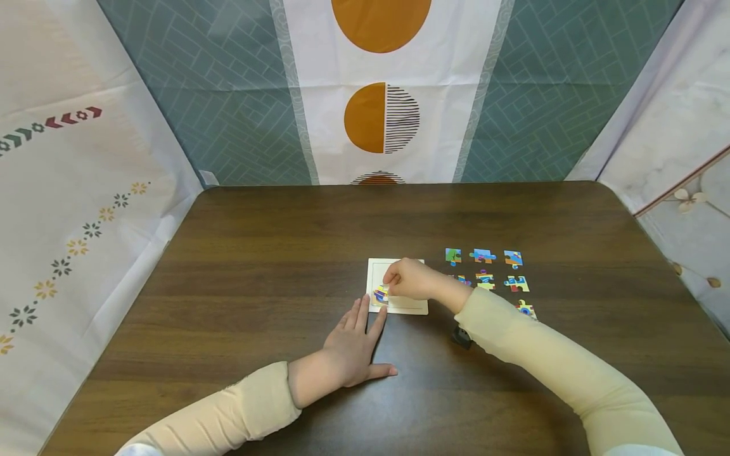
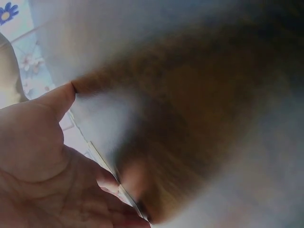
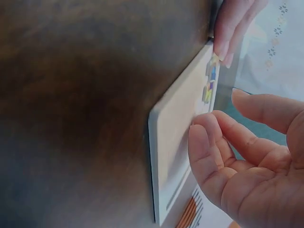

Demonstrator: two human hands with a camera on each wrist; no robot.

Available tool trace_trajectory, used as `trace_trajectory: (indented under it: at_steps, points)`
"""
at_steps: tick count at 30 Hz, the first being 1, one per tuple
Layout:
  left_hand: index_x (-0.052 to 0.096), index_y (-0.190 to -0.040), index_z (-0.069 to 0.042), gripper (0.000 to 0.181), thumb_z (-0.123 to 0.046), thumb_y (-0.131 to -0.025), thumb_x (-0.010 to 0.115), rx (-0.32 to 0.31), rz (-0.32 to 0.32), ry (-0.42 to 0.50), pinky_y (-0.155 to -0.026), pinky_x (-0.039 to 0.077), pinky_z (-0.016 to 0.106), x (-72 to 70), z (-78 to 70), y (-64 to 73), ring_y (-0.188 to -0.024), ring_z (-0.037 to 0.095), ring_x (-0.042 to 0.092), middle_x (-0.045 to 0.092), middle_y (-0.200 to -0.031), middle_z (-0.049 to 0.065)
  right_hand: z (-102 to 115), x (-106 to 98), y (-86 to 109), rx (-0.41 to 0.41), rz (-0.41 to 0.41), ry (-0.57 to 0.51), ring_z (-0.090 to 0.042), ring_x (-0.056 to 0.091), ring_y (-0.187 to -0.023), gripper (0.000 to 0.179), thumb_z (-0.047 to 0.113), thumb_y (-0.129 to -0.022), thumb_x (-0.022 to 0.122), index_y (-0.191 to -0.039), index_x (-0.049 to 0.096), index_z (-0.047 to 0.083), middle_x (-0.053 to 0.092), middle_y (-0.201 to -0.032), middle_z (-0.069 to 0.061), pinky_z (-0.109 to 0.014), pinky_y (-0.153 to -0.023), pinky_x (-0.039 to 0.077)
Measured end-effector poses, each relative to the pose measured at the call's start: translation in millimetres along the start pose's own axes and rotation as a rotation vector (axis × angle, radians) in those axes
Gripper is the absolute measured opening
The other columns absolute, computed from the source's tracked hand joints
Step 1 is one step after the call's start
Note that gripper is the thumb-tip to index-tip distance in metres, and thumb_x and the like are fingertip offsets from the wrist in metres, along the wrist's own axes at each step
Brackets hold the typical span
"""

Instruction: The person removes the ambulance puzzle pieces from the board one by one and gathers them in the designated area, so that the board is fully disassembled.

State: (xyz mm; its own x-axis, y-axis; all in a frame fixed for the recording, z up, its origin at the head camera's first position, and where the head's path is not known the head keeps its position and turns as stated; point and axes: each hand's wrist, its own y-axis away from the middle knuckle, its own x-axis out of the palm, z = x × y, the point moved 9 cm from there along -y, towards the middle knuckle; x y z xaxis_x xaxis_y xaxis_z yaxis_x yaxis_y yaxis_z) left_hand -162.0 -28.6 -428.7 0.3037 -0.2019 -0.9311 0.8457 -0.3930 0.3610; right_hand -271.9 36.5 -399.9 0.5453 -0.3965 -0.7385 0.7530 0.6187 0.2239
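Observation:
A white puzzle tray (image 1: 407,306) with a raised rim lies on the brown table. A colorful jigsaw piece (image 1: 379,295) sits in its near left corner, seen also in the right wrist view as a blue, purple and yellow patch (image 3: 210,80). My left hand (image 1: 355,348) has its fingers stretched out, tips at the tray's near left edge, thumb spread on the table side. Above the tray hovers my right hand (image 1: 413,279), its fingers bent beside the piece. In the right wrist view the thumb stands apart from the fingers, nothing between them.
Right of the tray lie several loose jigsaw pieces in rows, among them a green-blue one (image 1: 453,255), a blue one (image 1: 483,255) and a yellow one (image 1: 526,309) partly behind the right sleeve (image 1: 530,342). Patterned cloths hang behind and beside the table (image 1: 274,253).

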Motion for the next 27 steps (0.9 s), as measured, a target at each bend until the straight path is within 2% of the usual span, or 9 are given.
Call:
trace_trajectory:
  at_steps: [8, 17, 27]
  points:
    - [0.016, -0.154, -0.016, 0.096, -0.077, -0.083, 0.039, 0.005, 0.013, 0.004, -0.114, 0.028, 0.038, 1.5, 0.0, -0.4, -0.145, 0.032, 0.016, 0.010, -0.158, 0.021, 3.0, 6.0, -5.9, -0.017, -0.016, 0.018, -0.018, 0.065, -0.082, 0.016, 0.001, -0.079, 0.063, -0.093, 0.069, -0.004, 0.071, -0.087, -0.011, -0.028, -0.077, 0.053]
    - [0.013, -0.154, -0.021, 0.093, -0.076, -0.084, 0.038, 0.003, 0.024, -0.006, -0.114, 0.028, 0.037, 1.5, -0.4, -0.3, -0.145, 0.032, 0.016, 0.009, -0.157, 0.022, 3.2, 7.1, -9.2, 0.027, -0.023, 0.004, -0.015, 0.061, -0.076, 0.010, 0.001, -0.080, 0.064, -0.088, 0.068, -0.003, 0.069, -0.082, -0.010, -0.025, -0.071, 0.050]
    - [0.013, -0.154, -0.021, 0.093, -0.076, -0.084, 0.039, 0.006, 0.019, -0.010, -0.114, 0.028, 0.037, 1.2, -0.9, -0.7, -0.145, 0.032, 0.017, 0.009, -0.157, 0.023, 1.4, 6.9, -9.2, 0.060, -0.060, -0.004, -0.016, 0.059, -0.074, 0.009, 0.004, -0.080, 0.066, -0.087, 0.064, -0.001, 0.067, -0.082, -0.010, -0.025, -0.069, 0.049]
